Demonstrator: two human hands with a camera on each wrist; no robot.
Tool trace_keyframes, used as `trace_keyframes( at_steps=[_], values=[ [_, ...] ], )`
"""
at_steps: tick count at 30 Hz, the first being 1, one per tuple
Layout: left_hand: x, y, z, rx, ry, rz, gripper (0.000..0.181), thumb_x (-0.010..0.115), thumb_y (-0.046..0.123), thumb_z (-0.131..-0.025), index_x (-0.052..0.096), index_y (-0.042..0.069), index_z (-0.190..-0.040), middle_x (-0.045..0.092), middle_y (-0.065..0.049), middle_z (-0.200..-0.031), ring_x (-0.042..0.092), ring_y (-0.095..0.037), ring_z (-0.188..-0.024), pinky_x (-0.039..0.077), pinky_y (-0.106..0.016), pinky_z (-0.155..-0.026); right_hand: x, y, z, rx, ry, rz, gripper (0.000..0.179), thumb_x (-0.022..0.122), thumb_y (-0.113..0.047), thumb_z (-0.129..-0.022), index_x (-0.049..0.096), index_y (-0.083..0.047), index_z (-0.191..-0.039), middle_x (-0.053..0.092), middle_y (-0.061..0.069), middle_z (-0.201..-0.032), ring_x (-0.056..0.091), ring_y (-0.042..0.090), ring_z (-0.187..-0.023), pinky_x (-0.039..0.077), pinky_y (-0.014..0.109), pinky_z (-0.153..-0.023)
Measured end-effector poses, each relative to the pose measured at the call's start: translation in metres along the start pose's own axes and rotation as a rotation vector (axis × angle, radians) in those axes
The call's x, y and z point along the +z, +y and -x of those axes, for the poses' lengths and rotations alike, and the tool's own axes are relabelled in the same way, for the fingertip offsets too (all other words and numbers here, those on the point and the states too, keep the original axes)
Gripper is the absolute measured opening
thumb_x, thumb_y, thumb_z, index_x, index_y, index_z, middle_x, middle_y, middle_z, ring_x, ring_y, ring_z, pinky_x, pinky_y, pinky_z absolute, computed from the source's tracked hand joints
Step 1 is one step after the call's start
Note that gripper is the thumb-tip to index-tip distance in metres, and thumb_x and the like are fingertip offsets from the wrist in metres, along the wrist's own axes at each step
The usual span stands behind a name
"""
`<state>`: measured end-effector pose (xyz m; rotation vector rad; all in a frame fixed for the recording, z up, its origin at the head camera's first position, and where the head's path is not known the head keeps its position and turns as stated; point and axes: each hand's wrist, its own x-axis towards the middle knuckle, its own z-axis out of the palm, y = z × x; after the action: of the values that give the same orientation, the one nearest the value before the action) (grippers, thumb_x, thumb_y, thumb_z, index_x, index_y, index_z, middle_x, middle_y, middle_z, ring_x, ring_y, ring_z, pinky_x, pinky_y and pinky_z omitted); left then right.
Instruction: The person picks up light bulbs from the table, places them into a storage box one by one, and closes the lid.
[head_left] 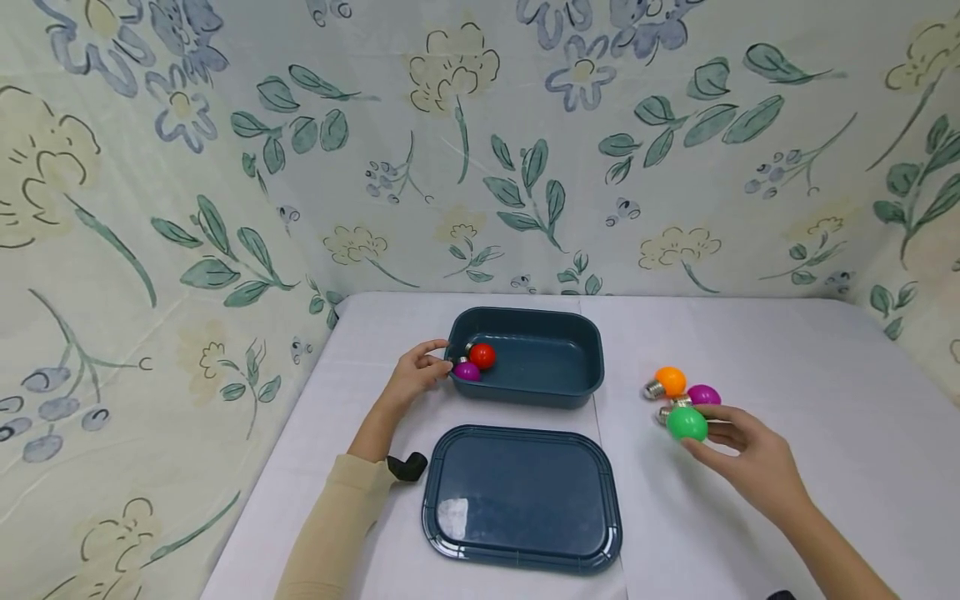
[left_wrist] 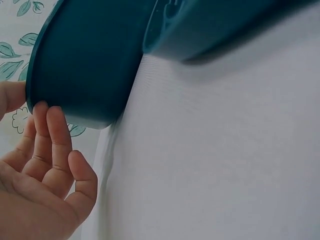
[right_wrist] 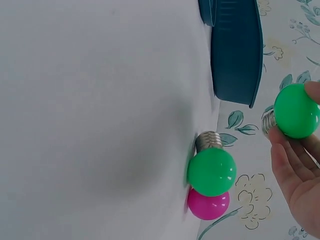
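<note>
My left hand (head_left: 422, 371) pinches the rim at the left end of a dark teal plastic bin (head_left: 551, 395), the thumb on one side and fingers (left_wrist: 61, 131) on the other. A red light bulb (head_left: 483, 356) and a purple light bulb (head_left: 467, 372) lie inside against that end. Over on the right, my right hand (head_left: 757, 458) holds a green light bulb (head_left: 687, 423) by its round globe, raised off the table. Near it lie an orange bulb (head_left: 670, 381), a purple bulb (head_left: 705, 394) and a second green bulb (right_wrist: 212, 171), which the held bulb mostly hides in the head view.
A dark teal lid (head_left: 522, 498) lies flat in front of the bin on the white-covered table (head_left: 697, 533). Flower-patterned cloth (head_left: 525, 167) hangs behind the table and along its sides. A black strap end (head_left: 407, 467) sticks out at the left sleeve.
</note>
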<state>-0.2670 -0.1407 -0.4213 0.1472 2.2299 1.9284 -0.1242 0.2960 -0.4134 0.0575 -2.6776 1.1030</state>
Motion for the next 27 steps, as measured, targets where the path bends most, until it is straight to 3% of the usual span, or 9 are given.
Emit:
trace_keyframes(
  at_steps=[2, 5, 12, 20, 23, 27],
  values=[
    [-0.001, 0.000, 0.000, 0.002, 0.002, 0.002, 0.047, 0.063, 0.006, -0.093, 0.049, -0.002, -0.137, 0.064, -0.004, -0.085, 0.052, -0.050, -0.098, 0.043, -0.035, -0.072, 0.006, -0.005, -0.003, -0.015, -0.004, -0.025, 0.052, 0.081, -0.018, -0.082, 0.058, -0.001, -0.125, 0.059, 0.022, -0.121, 0.063, 0.002, -0.093, 0.046, 0.008, -0.071],
    [-0.002, -0.001, 0.001, 0.010, -0.001, 0.007, 0.047, 0.063, 0.005, -0.093, 0.050, -0.003, -0.137, 0.064, -0.004, -0.084, 0.051, -0.051, -0.098, 0.043, -0.035, -0.071, 0.013, -0.013, -0.007, -0.026, -0.007, -0.050, 0.051, 0.081, -0.017, -0.081, 0.060, -0.001, -0.124, 0.060, 0.021, -0.118, 0.064, 0.007, -0.094, 0.047, 0.009, -0.072],
    [-0.003, -0.002, 0.001, 0.021, -0.007, -0.003, 0.047, 0.063, 0.006, -0.093, 0.049, -0.003, -0.137, 0.064, -0.003, -0.083, 0.055, -0.044, -0.093, 0.044, -0.035, -0.072, 0.026, -0.028, -0.014, -0.076, -0.034, -0.118, 0.047, 0.079, -0.016, -0.083, 0.059, 0.002, -0.122, 0.061, 0.021, -0.115, 0.057, -0.009, -0.091, 0.046, 0.010, -0.075],
    [-0.003, -0.002, 0.001, 0.036, -0.015, 0.020, 0.050, 0.064, 0.004, -0.092, 0.047, -0.006, -0.138, 0.063, -0.002, -0.082, 0.050, -0.054, -0.097, 0.043, -0.032, -0.067, 0.036, -0.035, -0.020, -0.136, -0.051, -0.175, 0.043, 0.079, -0.011, -0.083, 0.061, 0.002, -0.119, 0.062, 0.020, -0.116, 0.052, -0.017, -0.094, 0.046, 0.010, -0.079],
    [-0.003, -0.002, 0.001, 0.035, -0.014, 0.026, 0.050, 0.064, 0.004, -0.092, 0.047, -0.006, -0.138, 0.063, -0.002, -0.082, 0.050, -0.053, -0.096, 0.042, -0.032, -0.067, 0.039, -0.039, -0.024, -0.144, -0.062, -0.162, 0.043, 0.079, -0.013, -0.083, 0.062, 0.000, -0.120, 0.064, 0.018, -0.114, 0.060, -0.004, -0.096, 0.048, 0.014, -0.079],
    [-0.003, -0.002, 0.001, 0.031, -0.011, 0.032, 0.050, 0.064, 0.004, -0.092, 0.046, -0.007, -0.138, 0.063, -0.003, -0.082, 0.050, -0.052, -0.095, 0.042, -0.031, -0.067, 0.044, -0.045, -0.029, -0.153, -0.074, -0.147, 0.044, 0.080, -0.015, -0.082, 0.062, -0.001, -0.121, 0.067, 0.017, -0.112, 0.067, 0.026, -0.099, 0.051, 0.020, -0.078]
  ],
)
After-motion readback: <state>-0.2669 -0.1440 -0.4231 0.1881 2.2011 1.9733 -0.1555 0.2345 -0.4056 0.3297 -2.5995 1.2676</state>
